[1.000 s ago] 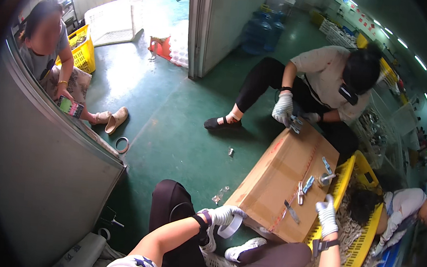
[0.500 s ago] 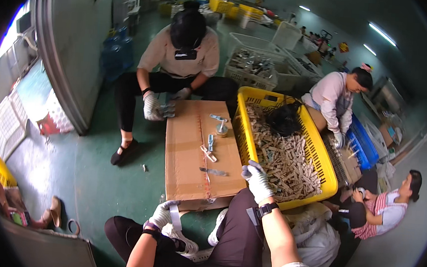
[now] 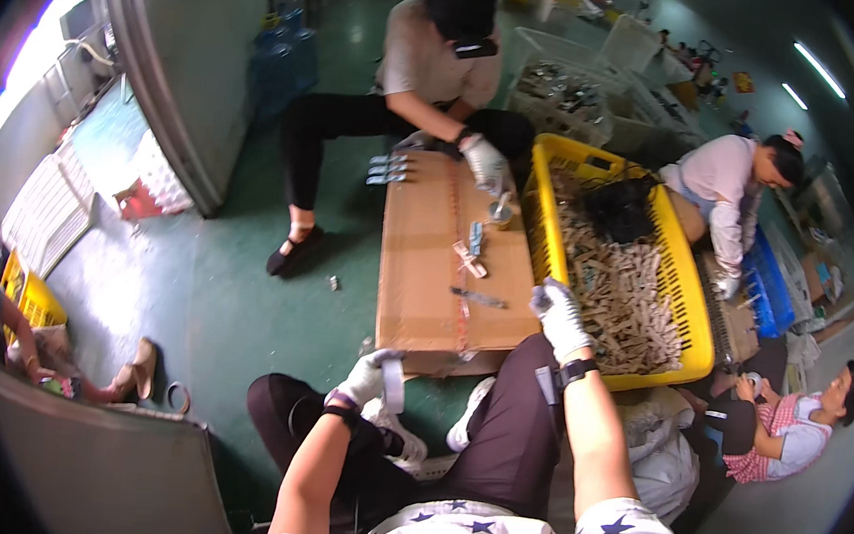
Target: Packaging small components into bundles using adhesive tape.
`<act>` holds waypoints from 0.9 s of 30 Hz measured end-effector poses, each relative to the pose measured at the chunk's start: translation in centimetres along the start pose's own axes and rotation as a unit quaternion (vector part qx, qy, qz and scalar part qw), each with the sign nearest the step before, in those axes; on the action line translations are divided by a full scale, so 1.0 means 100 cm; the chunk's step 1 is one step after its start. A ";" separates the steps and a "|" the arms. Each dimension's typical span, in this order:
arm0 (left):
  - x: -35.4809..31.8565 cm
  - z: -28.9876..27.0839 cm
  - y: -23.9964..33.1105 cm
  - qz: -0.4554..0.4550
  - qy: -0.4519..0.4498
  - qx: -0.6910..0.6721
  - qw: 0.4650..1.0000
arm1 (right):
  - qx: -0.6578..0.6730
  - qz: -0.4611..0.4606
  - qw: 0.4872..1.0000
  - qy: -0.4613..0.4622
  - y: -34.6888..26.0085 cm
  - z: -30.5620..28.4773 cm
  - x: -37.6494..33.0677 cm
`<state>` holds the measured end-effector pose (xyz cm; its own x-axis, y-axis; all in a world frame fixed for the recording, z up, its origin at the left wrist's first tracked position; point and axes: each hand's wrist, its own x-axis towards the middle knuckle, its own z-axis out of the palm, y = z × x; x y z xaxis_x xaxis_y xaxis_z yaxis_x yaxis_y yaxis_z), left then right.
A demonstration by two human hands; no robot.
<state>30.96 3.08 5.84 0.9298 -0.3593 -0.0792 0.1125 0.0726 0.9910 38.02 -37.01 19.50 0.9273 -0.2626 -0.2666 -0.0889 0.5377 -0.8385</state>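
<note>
Left gloved hand (image 3: 365,379): is gripping the white tape roll (image 3: 394,387).
Tape roll: is hanging just beside the cardboard box's (image 3: 417,266) near edge.
Right gloved hand (image 3: 561,320): is reaching beside the yellow basket (image 3: 688,290); grip cannot be told.

I can't make out any words or numbers from here: the red strip (image 3: 457,199) along the carton (image 3: 413,266) gives no legible lettering, and the red-and-yellow patch (image 3: 742,82) in the background is too blurred.
</note>
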 end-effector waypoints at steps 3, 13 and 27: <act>-0.007 -0.001 -0.004 0.009 0.023 0.017 1.000 | -0.014 -0.001 1.000 -0.007 0.007 0.007 0.003; -0.009 -0.001 -0.002 -0.050 0.035 -0.101 0.993 | -0.038 -0.004 0.999 0.000 0.004 0.015 -0.008; -0.007 0.004 0.017 -0.179 0.093 -0.241 0.949 | -0.004 -0.020 1.000 -0.024 0.003 0.008 -0.012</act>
<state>30.36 3.05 7.66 0.8426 -0.2735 -0.4640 0.5385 0.4101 0.7361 37.21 -35.89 19.99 0.9462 -0.2451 -0.2112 -0.0552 0.5208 -0.8519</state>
